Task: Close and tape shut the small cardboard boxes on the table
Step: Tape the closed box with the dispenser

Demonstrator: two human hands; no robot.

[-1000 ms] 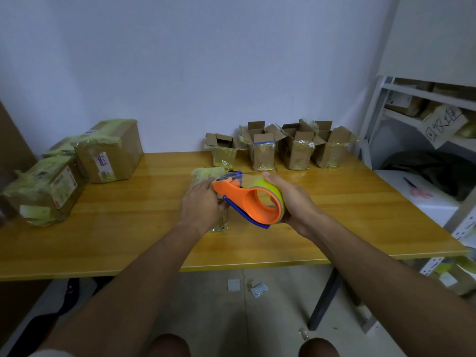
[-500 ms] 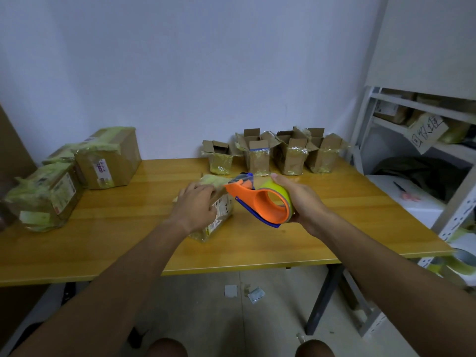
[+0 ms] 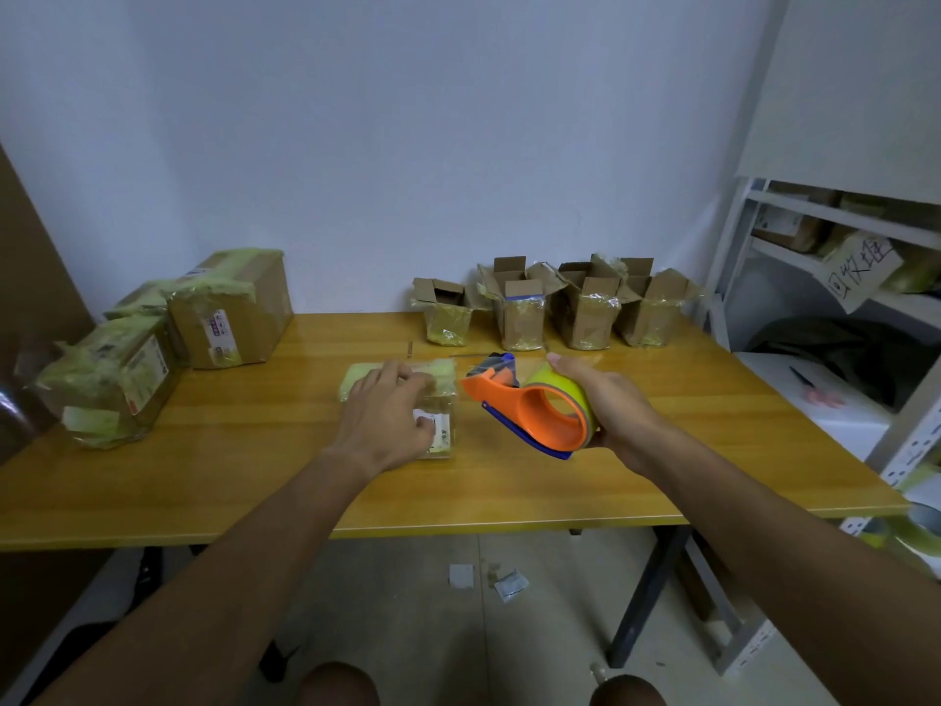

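Your knees [image 3: 338, 685] sit at the bottom edge, with scraps of paper [image 3: 510, 584] on the floor [image 3: 407, 629] under the table [image 3: 254, 481]. Your left hand [image 3: 384, 417] lies on top of a small taped box [image 3: 438, 400] near the middle of the table, fingers curled over its top and thumb against the labelled side, gripping it. Just to the right, your right hand [image 3: 606, 407] is wrapped around an orange tape dispenser [image 3: 529, 407] with its yellow-green roll, held just above the table and apart from the box. Further back, four small boxes [image 3: 555, 308] stand in a row by the wall, flaps open. Far left, larger taped boxes [image 3: 168, 338] are grouped together. A metal shelf [image 3: 825, 257] stands at the right.
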